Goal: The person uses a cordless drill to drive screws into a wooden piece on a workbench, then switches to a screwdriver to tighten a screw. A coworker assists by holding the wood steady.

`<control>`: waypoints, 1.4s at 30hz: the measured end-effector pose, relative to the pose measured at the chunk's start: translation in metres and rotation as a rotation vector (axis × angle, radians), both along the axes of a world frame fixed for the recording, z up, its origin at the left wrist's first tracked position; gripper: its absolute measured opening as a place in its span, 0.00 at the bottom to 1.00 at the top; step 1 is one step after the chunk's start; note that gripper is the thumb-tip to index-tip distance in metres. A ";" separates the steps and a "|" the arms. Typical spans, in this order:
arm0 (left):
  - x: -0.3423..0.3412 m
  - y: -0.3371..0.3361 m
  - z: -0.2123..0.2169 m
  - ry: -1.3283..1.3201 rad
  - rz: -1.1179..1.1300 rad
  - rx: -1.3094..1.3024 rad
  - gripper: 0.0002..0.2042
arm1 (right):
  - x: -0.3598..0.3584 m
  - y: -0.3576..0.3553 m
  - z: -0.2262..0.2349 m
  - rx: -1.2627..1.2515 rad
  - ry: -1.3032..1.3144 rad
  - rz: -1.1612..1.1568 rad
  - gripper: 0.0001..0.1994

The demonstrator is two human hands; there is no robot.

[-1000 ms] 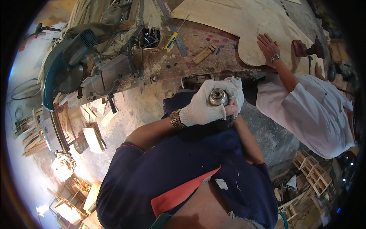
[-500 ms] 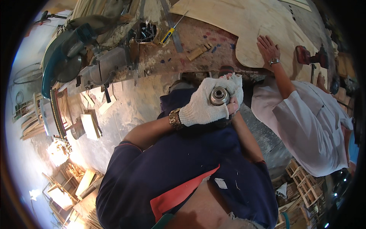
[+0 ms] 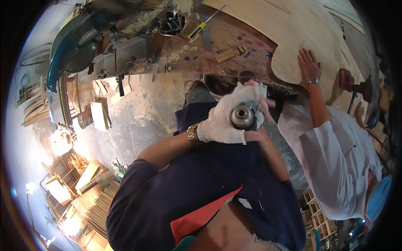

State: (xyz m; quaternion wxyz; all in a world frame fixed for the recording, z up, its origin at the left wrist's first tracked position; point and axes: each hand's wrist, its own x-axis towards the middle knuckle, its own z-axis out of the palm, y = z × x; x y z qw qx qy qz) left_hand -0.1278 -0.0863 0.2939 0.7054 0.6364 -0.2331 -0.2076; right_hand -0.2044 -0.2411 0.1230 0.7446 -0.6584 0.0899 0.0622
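My left hand (image 3: 226,119), in a white knitted glove with bare fingertips, is around the silver chuck (image 3: 243,116) of a cordless drill. The chuck points up toward my head, and no bit shows in its opening. The thumb stretches out below the chuck, and the fingers are apart on its right side, slightly blurred. Beyond the glove the drill's red and black end (image 3: 247,76) juts toward the bench. My right forearm (image 3: 270,152) runs up to the drill; the right hand behind it is mostly hidden and appears to hold its grip.
Ahead stands a workbench (image 3: 180,62) with a mitre saw (image 3: 77,46), a bin of small parts (image 3: 173,24), a yellow screwdriver (image 3: 199,29) and a wood block (image 3: 231,53). At right a co-worker's hand (image 3: 309,65) rests on a plywood sheet (image 3: 293,31) near another drill (image 3: 354,85).
My left fingers and thumb have spread from a tighter wrap around the chuck. The view has shifted, so the bench things sit lower and farther right.
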 end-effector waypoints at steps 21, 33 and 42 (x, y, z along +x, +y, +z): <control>0.176 0.175 -0.126 -0.587 0.219 0.476 0.08 | 0.307 0.167 -0.094 -1.132 0.060 0.198 0.21; 0.209 0.112 -0.131 -0.718 -0.070 0.496 0.09 | 0.131 0.059 0.029 -0.644 0.185 -0.339 0.29; 0.256 0.015 -0.162 -1.001 -0.531 0.640 0.12 | 0.043 0.009 0.085 -0.424 0.400 -0.543 0.26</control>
